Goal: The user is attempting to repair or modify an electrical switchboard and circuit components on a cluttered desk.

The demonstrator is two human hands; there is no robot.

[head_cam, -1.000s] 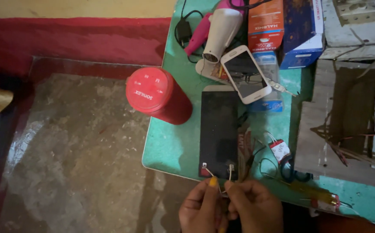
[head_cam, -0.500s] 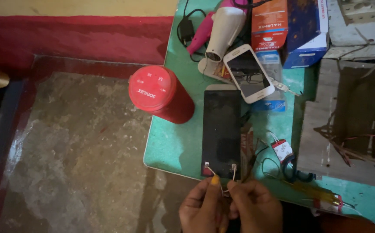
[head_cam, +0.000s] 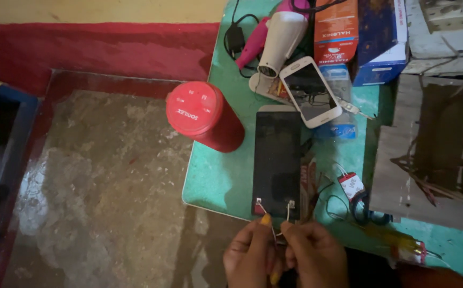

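Note:
A flat black rectangular panel (head_cam: 277, 160) lies on the green table (head_cam: 215, 176), with two small white terminals at its near end. Thin wires (head_cam: 273, 224) run from those terminals down to my hands. At the table's near edge, my left hand (head_cam: 250, 255) and my right hand (head_cam: 316, 253) are pressed together, both pinching the wire ends between fingertips. What sits between the fingers beyond the wires is hidden.
A red cylinder (head_cam: 202, 114) stands at the table's left edge. Behind the panel lie a white phone (head_cam: 310, 90), a white-and-pink hair dryer (head_cam: 276, 34), an orange and a blue box (head_cam: 356, 32). A grey wooden board (head_cam: 428, 154) is at right. Concrete floor (head_cam: 93, 186) lies left.
The view has shifted slightly. My hands stay at the table's near edge on the wires, with only small finger movement.

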